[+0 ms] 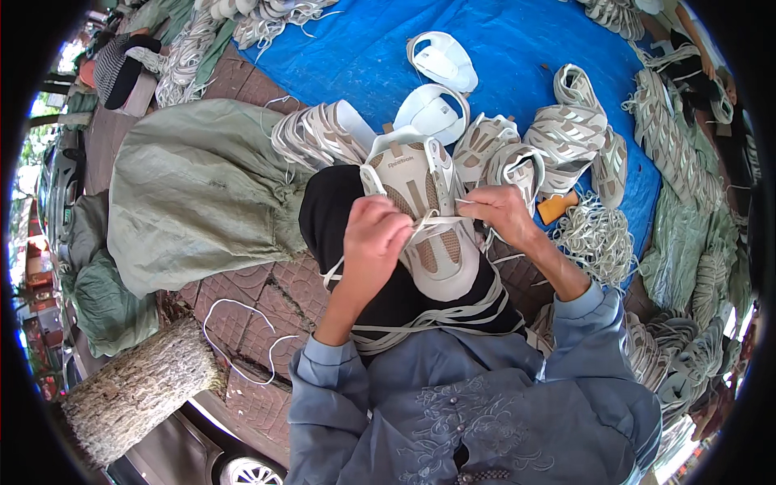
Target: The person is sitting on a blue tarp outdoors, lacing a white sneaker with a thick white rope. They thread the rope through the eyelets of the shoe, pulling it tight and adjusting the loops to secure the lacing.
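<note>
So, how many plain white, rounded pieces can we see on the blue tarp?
2: the farther piece and the nearer piece, just beyond the shoe on the lap. Others may be hidden.

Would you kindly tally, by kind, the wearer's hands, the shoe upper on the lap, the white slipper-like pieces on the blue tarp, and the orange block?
Hands: 2
Shoe upper: 1
White slipper-like pieces: 2
Orange block: 1
Total: 6

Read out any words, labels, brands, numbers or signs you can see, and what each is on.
Central beige-and-white shoe: dark lettering up top, which I won't copy out.
White pieces on the blue tarp: small marks, too small to read.
I can make out no other text.
</note>
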### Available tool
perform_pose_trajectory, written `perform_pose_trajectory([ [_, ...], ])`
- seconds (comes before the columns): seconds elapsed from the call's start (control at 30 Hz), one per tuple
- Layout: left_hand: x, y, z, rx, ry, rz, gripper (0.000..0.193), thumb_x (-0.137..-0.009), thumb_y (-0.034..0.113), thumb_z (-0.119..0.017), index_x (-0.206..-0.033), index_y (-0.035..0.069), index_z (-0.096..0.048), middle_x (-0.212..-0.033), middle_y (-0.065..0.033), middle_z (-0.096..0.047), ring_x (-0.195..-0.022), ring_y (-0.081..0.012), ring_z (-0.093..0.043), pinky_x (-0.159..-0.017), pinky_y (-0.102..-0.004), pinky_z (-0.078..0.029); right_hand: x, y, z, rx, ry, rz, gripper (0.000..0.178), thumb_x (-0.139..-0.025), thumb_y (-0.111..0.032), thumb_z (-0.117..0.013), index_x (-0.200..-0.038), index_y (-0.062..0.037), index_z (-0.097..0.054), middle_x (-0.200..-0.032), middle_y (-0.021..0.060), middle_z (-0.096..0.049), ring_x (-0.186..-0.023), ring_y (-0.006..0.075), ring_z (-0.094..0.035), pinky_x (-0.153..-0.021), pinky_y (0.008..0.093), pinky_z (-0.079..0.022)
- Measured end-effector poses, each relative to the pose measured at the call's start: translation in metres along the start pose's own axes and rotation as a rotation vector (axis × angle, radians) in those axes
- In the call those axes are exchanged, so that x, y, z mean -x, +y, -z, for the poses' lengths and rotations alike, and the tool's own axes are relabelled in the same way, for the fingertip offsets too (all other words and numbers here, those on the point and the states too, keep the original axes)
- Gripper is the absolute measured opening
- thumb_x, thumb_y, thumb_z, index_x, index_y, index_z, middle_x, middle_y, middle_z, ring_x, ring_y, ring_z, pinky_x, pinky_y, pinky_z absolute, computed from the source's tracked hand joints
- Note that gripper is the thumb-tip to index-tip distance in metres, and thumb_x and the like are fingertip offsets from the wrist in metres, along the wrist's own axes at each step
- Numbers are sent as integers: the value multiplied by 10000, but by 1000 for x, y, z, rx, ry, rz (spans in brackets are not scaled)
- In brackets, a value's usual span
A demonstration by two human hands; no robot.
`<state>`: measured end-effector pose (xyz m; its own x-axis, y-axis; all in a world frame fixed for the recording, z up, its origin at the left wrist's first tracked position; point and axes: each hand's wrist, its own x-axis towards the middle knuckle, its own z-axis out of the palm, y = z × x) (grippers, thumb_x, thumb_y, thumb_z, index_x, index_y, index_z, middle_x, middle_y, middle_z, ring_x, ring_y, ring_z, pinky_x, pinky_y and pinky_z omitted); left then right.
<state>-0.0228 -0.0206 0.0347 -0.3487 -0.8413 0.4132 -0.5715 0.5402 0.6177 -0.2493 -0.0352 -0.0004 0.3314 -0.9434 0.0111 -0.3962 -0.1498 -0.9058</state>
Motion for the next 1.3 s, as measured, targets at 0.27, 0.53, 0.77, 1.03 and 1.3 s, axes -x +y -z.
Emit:
perform_pose_trajectory([
  [0.27,-23,-2,3,964,195,641,102,-825,73,-478,-785,-10,-519,-644,-52,-558,-568,-104,-523,-545,-227,-422,1,12,-35,-296,-68,4,235,-734,-179,-615,-619,6,-528,-516,45,-410,-522,69,-376,-468,257,-322],
  [0.53,-35,3,-33,-87,-292,448,83,-777,102,-544,-802,34,-584,-617,-120,-589,-532,-243,-578,-499,-312,-448,-5,12,-11,209,-89,136,247,-732,-239,-609,-625,-25,-550,-533,115,-473,-471,239,-444,-481,326,-363],
  [0.77,-47,8,-49,-278,-429,432,135,-754,144,-533,-784,48,-623,-672,-151,-600,-623,-320,-590,-573,-359,-465,-17,27,-5,350,-226,221,132,-691,-246,-585,-676,-119,-621,-648,92,-554,-619,298,-553,-537,394,-426],
  [1.03,-51,-1,-54,-60,-465,620,165,-728,124,-511,-766,22,-634,-725,-192,-606,-696,-342,-593,-641,-400,-473,-35,11,1,406,-323,81,229,-668,-278,-608,-647,-51,-619,-660,127,-585,-675,334,-564,-612,407,-449],
  [1.3,-58,11,-43,262,-606,766,171,-746,75,-457,-719,-16,-599,-523,-63,-545,-384,-112,-493,-379,-247,-376,-20,30,-13,121,-313,70,209,-629,-234,-637,-621,-28,-602,-578,135,-530,-587,304,-545,-541,377,-438],
])
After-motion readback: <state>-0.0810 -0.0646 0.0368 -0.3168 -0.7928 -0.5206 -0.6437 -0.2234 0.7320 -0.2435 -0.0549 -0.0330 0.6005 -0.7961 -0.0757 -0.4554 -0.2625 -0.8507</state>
